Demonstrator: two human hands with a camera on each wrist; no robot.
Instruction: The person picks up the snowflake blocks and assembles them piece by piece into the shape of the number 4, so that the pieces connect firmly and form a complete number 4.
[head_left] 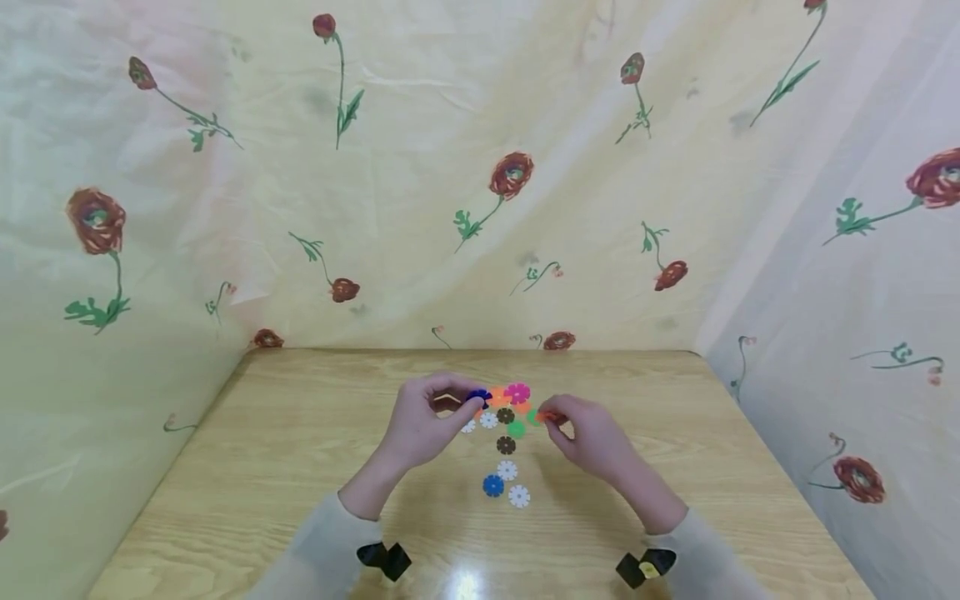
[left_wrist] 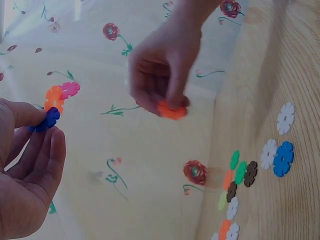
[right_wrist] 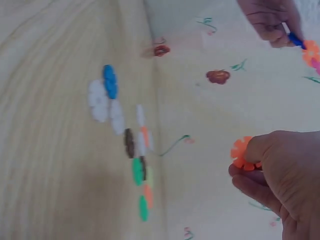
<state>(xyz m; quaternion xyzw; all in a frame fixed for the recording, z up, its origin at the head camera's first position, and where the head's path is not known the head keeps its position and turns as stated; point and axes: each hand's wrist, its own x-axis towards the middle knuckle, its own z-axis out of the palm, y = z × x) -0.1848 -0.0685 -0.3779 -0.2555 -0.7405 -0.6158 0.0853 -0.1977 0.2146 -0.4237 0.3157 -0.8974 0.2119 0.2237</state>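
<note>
My left hand (head_left: 426, 421) pinches a dark blue notched plastic disc (left_wrist: 47, 120) between thumb and fingers. Joined to that disc are an orange disc (left_wrist: 54, 100) and, at its far end, a pink disc (head_left: 517, 393); this short chain is held above the table. Over to the right, my right hand (head_left: 592, 433) grips a separate orange disc (right_wrist: 243, 152) by its edge, with thumb and fingertips on it. A gap lies between this disc and the chain. The right hand's farther fingers are partly hidden behind the disc in the right wrist view.
Loose discs lie on the wooden table (head_left: 300, 467) below and between the hands: a blue one (head_left: 492, 486), several white ones (head_left: 519, 497), brown ones (head_left: 506, 446), green ones (head_left: 516, 428) and orange ones. Flower-printed cloth (head_left: 420, 167) walls the table's back and sides.
</note>
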